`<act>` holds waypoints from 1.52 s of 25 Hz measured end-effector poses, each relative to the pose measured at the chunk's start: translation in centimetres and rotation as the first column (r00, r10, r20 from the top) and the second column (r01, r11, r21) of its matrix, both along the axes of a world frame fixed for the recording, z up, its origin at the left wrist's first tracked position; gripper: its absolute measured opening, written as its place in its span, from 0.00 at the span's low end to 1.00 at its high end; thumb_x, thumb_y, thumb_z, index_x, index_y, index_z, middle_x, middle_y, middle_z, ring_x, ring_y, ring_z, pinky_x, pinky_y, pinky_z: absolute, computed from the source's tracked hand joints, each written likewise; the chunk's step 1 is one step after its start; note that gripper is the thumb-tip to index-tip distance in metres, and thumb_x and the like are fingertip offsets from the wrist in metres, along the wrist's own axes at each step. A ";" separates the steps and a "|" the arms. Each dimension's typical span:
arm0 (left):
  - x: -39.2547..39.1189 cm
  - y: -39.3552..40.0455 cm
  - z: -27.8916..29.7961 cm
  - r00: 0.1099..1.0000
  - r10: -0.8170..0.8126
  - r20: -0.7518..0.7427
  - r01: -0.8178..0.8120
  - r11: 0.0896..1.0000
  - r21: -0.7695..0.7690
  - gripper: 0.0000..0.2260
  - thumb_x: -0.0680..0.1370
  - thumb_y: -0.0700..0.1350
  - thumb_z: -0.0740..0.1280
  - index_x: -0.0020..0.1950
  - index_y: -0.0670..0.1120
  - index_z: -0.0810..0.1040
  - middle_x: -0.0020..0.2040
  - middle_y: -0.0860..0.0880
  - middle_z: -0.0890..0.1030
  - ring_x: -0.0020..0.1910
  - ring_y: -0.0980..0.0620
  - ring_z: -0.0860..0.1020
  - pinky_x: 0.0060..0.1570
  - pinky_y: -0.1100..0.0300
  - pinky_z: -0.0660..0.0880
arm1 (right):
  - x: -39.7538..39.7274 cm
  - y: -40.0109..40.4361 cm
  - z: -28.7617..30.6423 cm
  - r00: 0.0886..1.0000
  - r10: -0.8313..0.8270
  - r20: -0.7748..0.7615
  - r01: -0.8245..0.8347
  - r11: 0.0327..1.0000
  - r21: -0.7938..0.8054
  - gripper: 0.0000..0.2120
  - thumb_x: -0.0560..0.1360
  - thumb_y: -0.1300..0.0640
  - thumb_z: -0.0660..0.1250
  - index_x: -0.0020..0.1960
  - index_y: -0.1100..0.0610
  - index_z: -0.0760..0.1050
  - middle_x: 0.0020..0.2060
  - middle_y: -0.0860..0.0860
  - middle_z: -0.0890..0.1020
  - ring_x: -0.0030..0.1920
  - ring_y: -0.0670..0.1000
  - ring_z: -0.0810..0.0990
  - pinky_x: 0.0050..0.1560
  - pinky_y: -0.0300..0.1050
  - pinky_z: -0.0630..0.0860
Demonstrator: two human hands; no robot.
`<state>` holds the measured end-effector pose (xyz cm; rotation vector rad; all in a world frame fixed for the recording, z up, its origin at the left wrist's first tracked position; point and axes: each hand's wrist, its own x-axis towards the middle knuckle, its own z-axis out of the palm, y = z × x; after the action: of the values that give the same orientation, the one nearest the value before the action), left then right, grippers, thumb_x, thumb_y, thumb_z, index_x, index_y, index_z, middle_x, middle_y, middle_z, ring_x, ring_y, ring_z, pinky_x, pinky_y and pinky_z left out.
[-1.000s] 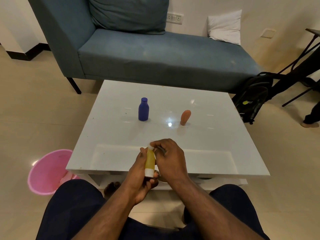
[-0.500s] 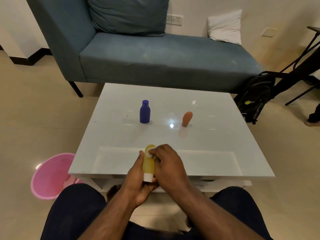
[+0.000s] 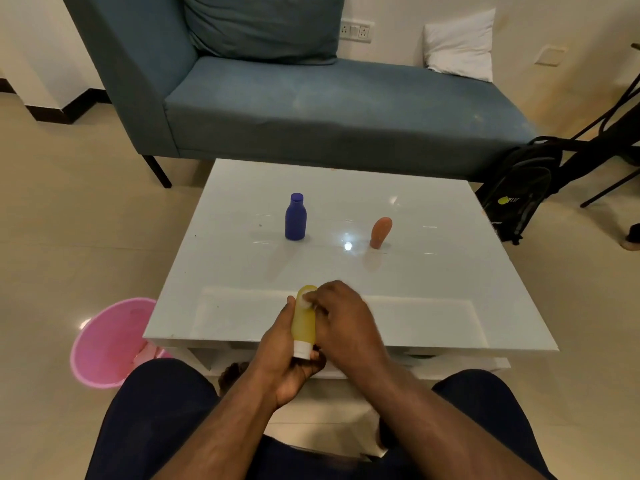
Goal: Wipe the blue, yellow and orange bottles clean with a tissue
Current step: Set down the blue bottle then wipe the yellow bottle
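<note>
At lower centre, the left hand [image 3: 282, 355] grips the translucent yellow squeeze bottle [image 3: 304, 322], white cap down. The right hand [image 3: 343, 320] pinches a small white tissue [image 3: 306, 302] against it. Risk: a hard squeeze may loosen the cap.

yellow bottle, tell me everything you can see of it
The yellow bottle is a small, translucent-looking soft plastic tube with a white cap at its near, lower end. The left hand grips it over the white table's near edge. The right hand presses a bit of white tissue against its rounded far end.
</note>
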<state>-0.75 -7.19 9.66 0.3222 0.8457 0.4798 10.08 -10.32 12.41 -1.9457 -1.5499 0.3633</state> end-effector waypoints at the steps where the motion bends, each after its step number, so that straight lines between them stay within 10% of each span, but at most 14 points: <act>1: 0.1 0.0 -0.2 1.000 -0.001 -0.010 0.001 1.000 0.008 0.26 0.81 0.61 0.61 0.69 0.43 0.76 0.48 0.42 0.84 0.40 0.48 0.80 0.31 0.57 0.76 | 0.5 0.6 0.0 0.998 -0.056 -0.007 0.056 0.998 0.019 0.11 0.74 0.60 0.64 0.54 0.54 0.80 0.49 0.50 0.79 0.50 0.48 0.76 0.55 0.45 0.75; 5: 0.0 0.1 0.0 1.000 -0.011 -0.002 0.011 0.999 0.032 0.23 0.82 0.61 0.60 0.66 0.45 0.79 0.57 0.40 0.85 0.53 0.43 0.83 0.45 0.49 0.80 | -1.0 -1.0 0.0 0.998 0.056 0.039 -0.056 0.998 -0.007 0.12 0.75 0.57 0.63 0.57 0.54 0.78 0.52 0.51 0.78 0.53 0.50 0.75 0.57 0.44 0.73; 10: 0.4 0.0 -0.2 0.998 -0.005 -0.055 0.006 1.000 0.029 0.24 0.81 0.60 0.62 0.67 0.43 0.77 0.43 0.43 0.82 0.36 0.50 0.78 0.30 0.59 0.73 | 1.1 1.2 0.3 0.994 -0.104 -0.009 0.104 0.994 -0.013 0.12 0.75 0.61 0.62 0.57 0.56 0.79 0.51 0.51 0.79 0.52 0.50 0.76 0.57 0.45 0.74; 21: 0.1 0.3 -0.5 0.999 0.009 0.040 -0.009 1.000 0.002 0.24 0.82 0.61 0.60 0.66 0.45 0.79 0.59 0.41 0.84 0.54 0.44 0.84 0.45 0.50 0.81 | -1.4 -0.8 0.2 0.995 0.056 0.081 -0.056 0.998 0.002 0.12 0.74 0.61 0.65 0.57 0.53 0.79 0.51 0.50 0.78 0.51 0.50 0.74 0.54 0.42 0.73; 25: 0.2 0.4 -0.6 1.000 0.008 -0.011 -0.008 1.000 0.006 0.25 0.81 0.62 0.61 0.67 0.44 0.77 0.47 0.43 0.83 0.38 0.49 0.79 0.31 0.58 0.75 | 1.0 0.8 0.2 0.998 -0.056 -0.022 0.056 0.998 0.004 0.11 0.75 0.62 0.64 0.55 0.55 0.80 0.49 0.51 0.78 0.50 0.50 0.76 0.54 0.48 0.75; 32: 0.0 0.5 -0.3 1.000 0.019 0.024 -0.019 1.000 -0.013 0.26 0.81 0.62 0.60 0.67 0.44 0.78 0.57 0.40 0.85 0.51 0.44 0.84 0.48 0.49 0.82 | -0.8 -1.5 0.0 0.997 0.065 0.039 -0.065 0.998 0.000 0.11 0.75 0.59 0.65 0.57 0.54 0.79 0.51 0.50 0.79 0.52 0.50 0.76 0.55 0.43 0.73; 35: 0.1 0.6 -0.6 1.000 0.027 0.003 -0.027 1.000 -0.013 0.30 0.79 0.64 0.62 0.71 0.43 0.75 0.49 0.42 0.82 0.39 0.48 0.78 0.34 0.57 0.77 | 1.0 0.8 0.3 0.996 -0.078 0.033 0.078 0.997 0.015 0.10 0.76 0.60 0.64 0.55 0.53 0.80 0.50 0.49 0.80 0.51 0.50 0.76 0.54 0.42 0.73; 38: 0.0 0.7 -0.7 1.000 0.010 0.018 -0.010 1.000 -0.021 0.30 0.79 0.66 0.59 0.69 0.44 0.77 0.55 0.40 0.84 0.50 0.43 0.81 0.51 0.50 0.77 | -0.2 -0.2 0.1 1.000 -0.019 0.009 0.019 1.000 0.009 0.11 0.76 0.59 0.63 0.56 0.54 0.78 0.52 0.49 0.79 0.52 0.49 0.76 0.56 0.45 0.74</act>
<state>-0.78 -6.52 8.92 0.2941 0.8344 0.4825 9.87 -10.53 12.55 -1.9568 -1.5351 0.3398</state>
